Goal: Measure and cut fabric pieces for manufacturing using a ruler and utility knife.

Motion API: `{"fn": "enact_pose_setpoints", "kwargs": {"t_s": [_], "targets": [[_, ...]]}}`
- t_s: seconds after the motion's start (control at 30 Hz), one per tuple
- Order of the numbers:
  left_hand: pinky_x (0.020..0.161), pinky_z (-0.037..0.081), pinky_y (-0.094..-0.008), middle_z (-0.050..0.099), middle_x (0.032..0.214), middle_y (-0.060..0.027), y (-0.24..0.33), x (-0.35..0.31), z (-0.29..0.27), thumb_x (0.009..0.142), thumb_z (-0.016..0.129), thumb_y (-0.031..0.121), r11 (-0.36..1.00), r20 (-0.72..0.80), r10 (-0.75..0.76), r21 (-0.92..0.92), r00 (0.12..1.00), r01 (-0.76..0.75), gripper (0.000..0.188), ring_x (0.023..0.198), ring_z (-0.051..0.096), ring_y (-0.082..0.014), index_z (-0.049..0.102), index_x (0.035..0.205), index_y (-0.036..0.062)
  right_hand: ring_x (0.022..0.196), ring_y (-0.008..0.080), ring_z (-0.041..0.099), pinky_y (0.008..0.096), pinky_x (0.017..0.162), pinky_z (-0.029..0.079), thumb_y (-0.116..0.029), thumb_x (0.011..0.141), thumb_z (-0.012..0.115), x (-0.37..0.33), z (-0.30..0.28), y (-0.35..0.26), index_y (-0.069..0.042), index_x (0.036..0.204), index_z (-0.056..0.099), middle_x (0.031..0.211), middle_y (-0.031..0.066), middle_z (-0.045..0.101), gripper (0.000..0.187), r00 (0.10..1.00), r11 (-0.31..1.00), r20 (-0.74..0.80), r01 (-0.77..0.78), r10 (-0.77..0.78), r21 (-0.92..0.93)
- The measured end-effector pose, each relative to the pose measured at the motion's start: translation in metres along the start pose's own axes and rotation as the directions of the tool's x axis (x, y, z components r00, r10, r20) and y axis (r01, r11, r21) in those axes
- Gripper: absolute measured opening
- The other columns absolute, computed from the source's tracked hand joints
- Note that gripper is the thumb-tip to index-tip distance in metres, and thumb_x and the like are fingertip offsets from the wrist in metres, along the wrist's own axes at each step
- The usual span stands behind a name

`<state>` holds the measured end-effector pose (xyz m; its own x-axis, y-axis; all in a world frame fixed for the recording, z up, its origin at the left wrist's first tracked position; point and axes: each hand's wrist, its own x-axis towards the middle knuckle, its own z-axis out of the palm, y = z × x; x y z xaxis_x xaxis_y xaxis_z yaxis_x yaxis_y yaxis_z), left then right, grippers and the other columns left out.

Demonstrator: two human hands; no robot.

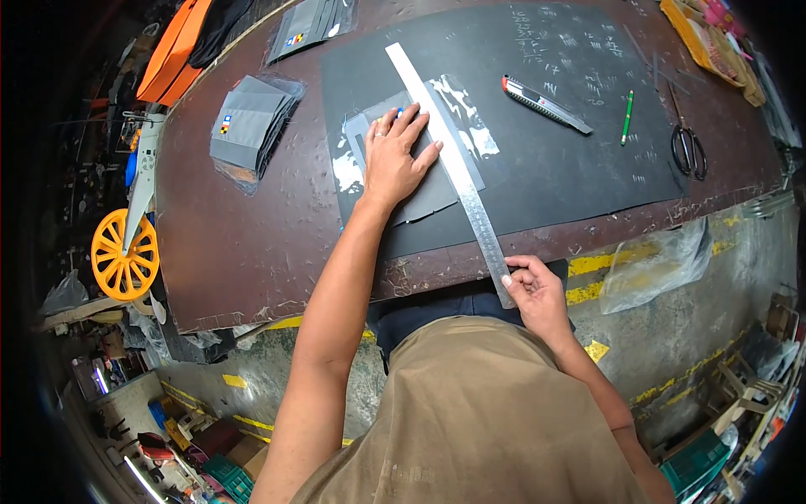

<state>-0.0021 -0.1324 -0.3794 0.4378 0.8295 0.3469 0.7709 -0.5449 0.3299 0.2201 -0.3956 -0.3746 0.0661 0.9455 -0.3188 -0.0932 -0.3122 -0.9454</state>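
A long metal ruler [462,172] lies slantwise over a grey sheet [430,191] and a piece of clear, shiny plastic [477,139]. My left hand [393,164] rests flat on the grey sheet with its fingers spread, the fingertips along the ruler's left edge. Part of the sheet is hidden under that hand. At the table's front edge, my right hand [541,302] pinches the near end of the ruler between thumb and fingers. All of this sits on a black mat [537,189]. A utility knife [547,106] lies on the mat, right of the ruler.
A green pencil [627,118] and black-handled scissors [688,154] are at the right. Stacked grey plastic-covered pieces [252,126] lie left on the brown table [235,252], with another stack [306,32] behind. A yellow spoked wheel [126,254] stands beside the table's left edge.
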Motion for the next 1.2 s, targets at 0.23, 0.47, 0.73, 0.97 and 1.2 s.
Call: {"fn": "enact_pose_setpoints", "kwargs": {"t_s": [0.23,0.47,0.73,0.97,1.2], "targets": [[0.123,0.027,-0.0566,0.057,0.155,-0.0098,0.0004,-0.0005,0.0006,0.095,0.071,0.046,1.0,-0.007,0.002,-0.003,1.0,-0.002,0.056,0.146,0.046,-0.0388,0.068,0.14,0.0117,0.074,0.0027,0.055,0.0221,0.068,0.046,-0.008,0.103,0.069,-0.0007,0.0005,-0.0006,0.001,0.128,0.063,0.08,-0.0017,0.065,0.027,1.0,1.0,0.003,-0.002,0.002,0.008],[0.123,0.027,-0.0565,0.058,0.155,-0.0101,0.001,-0.0005,-0.002,0.095,0.071,0.045,1.0,-0.003,0.004,-0.003,1.0,-0.004,0.056,0.146,0.046,-0.0392,0.068,0.14,0.0115,0.074,0.0029,0.055,0.0223,0.069,0.047,-0.007,0.103,0.069,-0.0002,0.0008,0.0009,0.001,0.128,0.063,0.081,-0.0016,0.066,0.027,1.0,1.0,0.01,-0.002,0.002,0.017],[0.123,0.028,-0.0563,0.058,0.154,-0.0102,0.0017,-0.0011,-0.0021,0.095,0.072,0.045,1.0,-0.008,0.008,0.006,1.0,-0.008,0.056,0.145,0.046,-0.0392,0.068,0.139,0.0112,0.075,0.0032,0.056,0.0227,0.07,0.048,-0.007,0.103,0.069,-0.0005,0.0008,-0.0014,0.002,0.127,0.063,0.081,-0.0013,0.066,0.027,1.0,1.0,0.009,-0.002,0.002,-0.004],[0.123,0.028,-0.0563,0.058,0.154,-0.0102,0.0017,-0.0005,-0.0018,0.094,0.072,0.044,1.0,-0.004,0.01,0.007,1.0,-0.01,0.056,0.145,0.046,-0.0389,0.068,0.139,0.0109,0.074,0.0031,0.054,0.0226,0.069,0.047,-0.007,0.102,0.069,0.0001,0.0005,-0.0011,0.001,0.127,0.063,0.08,-0.0017,0.065,0.027,1.0,1.0,0.013,-0.006,0.006,0.0],[0.124,0.027,-0.0542,0.057,0.156,-0.0092,0.0024,-0.0002,-0.0021,0.095,0.072,0.044,1.0,0.008,-0.004,0.016,1.0,0.004,0.056,0.147,0.045,-0.0382,0.068,0.141,0.012,0.074,0.0031,0.054,0.0223,0.069,0.046,-0.007,0.102,0.069,0.0006,0.0005,-0.0002,0.001,0.127,0.063,0.081,-0.002,0.065,0.027,1.0,1.0,0.011,-0.018,0.018,0.019]]}}
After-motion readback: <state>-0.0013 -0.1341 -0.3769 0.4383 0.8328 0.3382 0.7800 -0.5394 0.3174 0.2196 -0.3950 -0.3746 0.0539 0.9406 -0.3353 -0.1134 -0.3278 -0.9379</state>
